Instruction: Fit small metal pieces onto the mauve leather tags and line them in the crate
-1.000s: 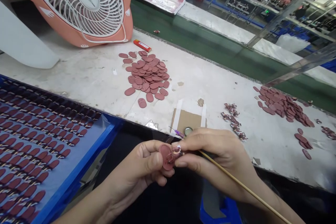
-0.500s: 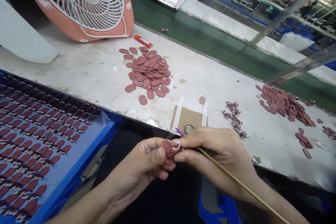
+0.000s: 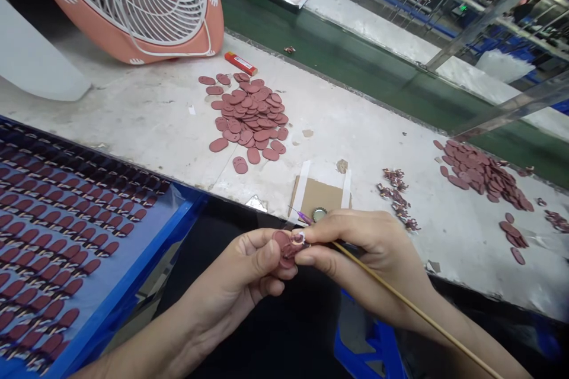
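In front of the table edge, my left hand [image 3: 242, 269] is closed, thumb and fingers pinching a dark red oval piece [image 3: 280, 239]. A small, many-coloured figure-like part [image 3: 299, 239] lies against it, its details too small to make out. My right hand [image 3: 373, 249] grips that part between thumb and forefinger. A long thin wooden stick [image 3: 402, 303] also runs through the right hand, back along the forearm. Beyond the fingertips shows a purple tip [image 3: 304, 217] with a fine needle. Close by, a bottle cap [image 3: 319, 214] sits on taped cardboard [image 3: 328, 192].
Loose oval pieces form a pile [image 3: 253, 112] mid-table and another pile [image 3: 484, 172] at right. Small parts [image 3: 397, 195] lie between them. A blue tray [image 3: 146, 249] with rows of assembled pieces stands at left. Behind are a pink fan [image 3: 142, 0] and a red box [image 3: 240, 63].
The view has shifted slightly. Both hands stay together on the oval piece and the small part, with only a slight shift of the fingers.
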Action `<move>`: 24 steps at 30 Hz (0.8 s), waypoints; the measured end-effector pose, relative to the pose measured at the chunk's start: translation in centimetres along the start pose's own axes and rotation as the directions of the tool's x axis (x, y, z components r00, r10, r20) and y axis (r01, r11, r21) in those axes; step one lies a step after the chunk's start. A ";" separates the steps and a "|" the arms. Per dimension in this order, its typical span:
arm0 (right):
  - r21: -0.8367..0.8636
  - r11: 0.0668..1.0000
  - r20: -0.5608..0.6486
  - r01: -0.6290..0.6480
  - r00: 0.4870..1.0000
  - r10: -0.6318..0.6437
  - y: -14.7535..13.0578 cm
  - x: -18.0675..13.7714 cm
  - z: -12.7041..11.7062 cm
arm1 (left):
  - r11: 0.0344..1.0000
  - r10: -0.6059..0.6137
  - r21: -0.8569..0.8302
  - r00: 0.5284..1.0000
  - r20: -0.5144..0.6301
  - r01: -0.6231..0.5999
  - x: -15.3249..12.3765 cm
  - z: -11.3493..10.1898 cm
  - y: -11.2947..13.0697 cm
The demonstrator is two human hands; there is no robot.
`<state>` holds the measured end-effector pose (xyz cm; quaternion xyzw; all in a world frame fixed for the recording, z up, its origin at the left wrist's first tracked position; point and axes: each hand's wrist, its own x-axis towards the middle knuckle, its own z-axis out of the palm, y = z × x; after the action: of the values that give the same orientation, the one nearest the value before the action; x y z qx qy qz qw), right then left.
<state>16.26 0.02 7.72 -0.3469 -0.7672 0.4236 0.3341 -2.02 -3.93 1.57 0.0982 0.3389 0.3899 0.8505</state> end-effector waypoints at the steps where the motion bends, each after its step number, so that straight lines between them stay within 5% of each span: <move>1: -0.003 1.000 0.006 0.005 1.000 -0.005 0.0 0.0 -0.1 | 1.000 -0.002 0.001 1.000 0.003 0.002 0.0 0.0 0.0; 24: -0.083 0.994 0.061 0.078 0.995 -0.073 0.1 0.5 -0.6 | 0.999 -0.003 -0.044 0.999 -0.035 0.002 0.3 0.4 0.2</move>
<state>16.49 0.70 7.98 -0.3191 -0.8065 0.3876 0.3123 -1.76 -3.51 1.84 0.0724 0.3453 0.3979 0.8469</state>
